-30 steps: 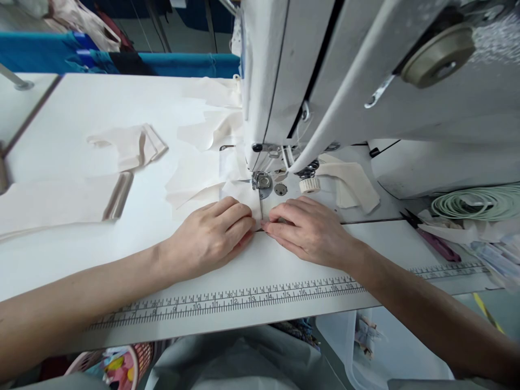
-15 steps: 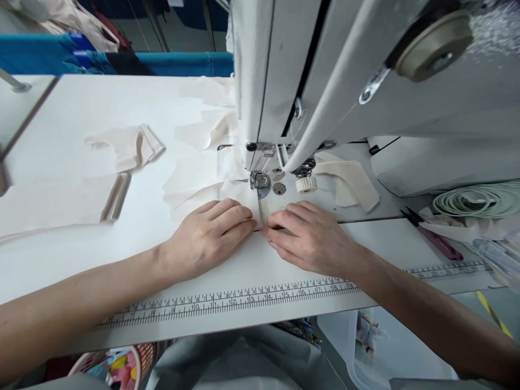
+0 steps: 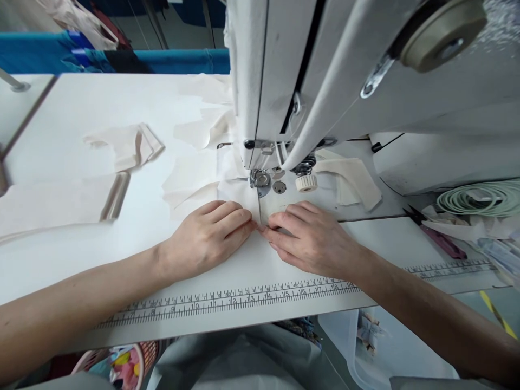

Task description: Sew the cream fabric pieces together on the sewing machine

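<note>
A piece of off-white fabric [image 3: 239, 192] lies under the presser foot [image 3: 258, 179] of a white sewing machine [image 3: 249, 70]. My left hand [image 3: 213, 233] is closed on the fabric's near edge, fingertips pressed together left of the seam. On the right, my right hand [image 3: 309, 235] pinches the same fabric's near corner between thumb and forefinger. The fingertips of both hands nearly meet just in front of the presser foot. More off-white fabric pieces [image 3: 190, 168] spread out to the left of the needle area.
Folded fabric [image 3: 128, 146] and a fabric stack [image 3: 60, 203] lie left. Cut pieces [image 3: 353, 176], purple-handled snips [image 3: 442, 242] and a green cord coil [image 3: 479, 197] are right. A ruler strip [image 3: 231, 303] runs along the front edge, above a basket [image 3: 148, 357] and plastic bin [image 3: 398, 346].
The view has shifted slightly. Both hands stay almost in place, with their fingertips a little closer together at the fabric's near corner.
</note>
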